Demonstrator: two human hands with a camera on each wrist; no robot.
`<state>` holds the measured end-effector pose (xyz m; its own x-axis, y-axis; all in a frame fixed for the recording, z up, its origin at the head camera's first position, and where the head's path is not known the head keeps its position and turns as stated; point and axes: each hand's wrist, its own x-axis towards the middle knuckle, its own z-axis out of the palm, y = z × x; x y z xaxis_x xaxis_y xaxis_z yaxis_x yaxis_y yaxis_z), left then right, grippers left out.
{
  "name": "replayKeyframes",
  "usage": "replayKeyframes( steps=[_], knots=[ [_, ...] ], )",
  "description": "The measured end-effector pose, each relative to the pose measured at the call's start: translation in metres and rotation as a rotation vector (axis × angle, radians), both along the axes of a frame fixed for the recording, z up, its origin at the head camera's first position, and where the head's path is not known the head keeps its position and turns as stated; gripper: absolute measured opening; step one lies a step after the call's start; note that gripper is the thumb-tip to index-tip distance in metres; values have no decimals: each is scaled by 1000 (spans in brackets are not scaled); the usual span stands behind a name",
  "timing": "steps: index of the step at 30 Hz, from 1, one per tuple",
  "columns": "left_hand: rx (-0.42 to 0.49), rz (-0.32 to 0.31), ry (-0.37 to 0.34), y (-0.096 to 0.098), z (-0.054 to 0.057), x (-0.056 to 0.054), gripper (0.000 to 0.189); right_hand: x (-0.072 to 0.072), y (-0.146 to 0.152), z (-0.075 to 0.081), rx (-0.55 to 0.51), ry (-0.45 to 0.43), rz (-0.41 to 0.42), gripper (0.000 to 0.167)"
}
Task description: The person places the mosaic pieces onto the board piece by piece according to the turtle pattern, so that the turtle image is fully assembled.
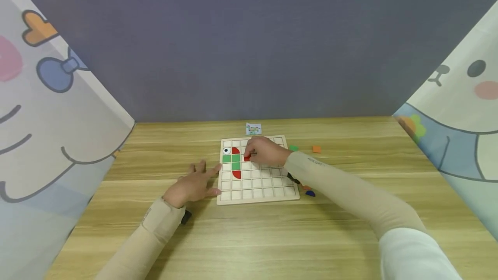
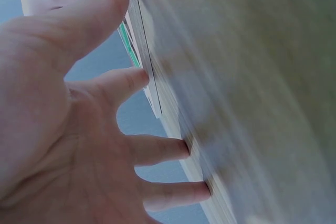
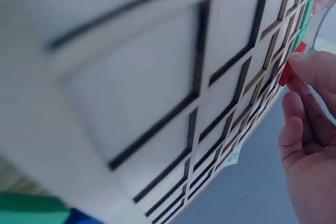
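A wooden grid board point(image 1: 258, 202) lies on the table with green square tiles point(image 1: 235, 166), red quarter-round tiles point(image 1: 236, 174) and a round eye tile point(image 1: 227, 151) set in its left columns. Over its upper middle my right hand point(image 1: 266, 150) pinches a red tile point(image 3: 292, 64) between thumb and fingers, tilted close above the cells. Spread fingers of my left hand point(image 1: 192, 186) rest on the table, with the thumb and index tip right at the board's left edge.
Behind the board lies a small picture card point(image 1: 253, 128). To its right are an orange tile point(image 1: 317, 149), a green tile point(image 1: 293, 147) and a dark blue tile point(image 1: 310, 193), partly beside my right forearm. A grey wall point(image 1: 256, 55) stands behind the table.
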<state>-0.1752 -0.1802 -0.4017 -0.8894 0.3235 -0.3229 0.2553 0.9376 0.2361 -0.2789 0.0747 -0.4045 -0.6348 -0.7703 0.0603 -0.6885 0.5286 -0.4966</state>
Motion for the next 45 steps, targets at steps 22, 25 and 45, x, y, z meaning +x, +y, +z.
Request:
replayKeyframes(
  steps=[22,25,45],
  knots=[
    [-2,5,-9,3,0,-1,81,-2,6,0,20,29,-15,9],
    [-6,2,-10,3,0,-1,81,0,20,8,-13,33,-46,11],
    [-6,-7,-10,1,1,1,81,20,172,7,-28,93,-293,22]
  ],
)
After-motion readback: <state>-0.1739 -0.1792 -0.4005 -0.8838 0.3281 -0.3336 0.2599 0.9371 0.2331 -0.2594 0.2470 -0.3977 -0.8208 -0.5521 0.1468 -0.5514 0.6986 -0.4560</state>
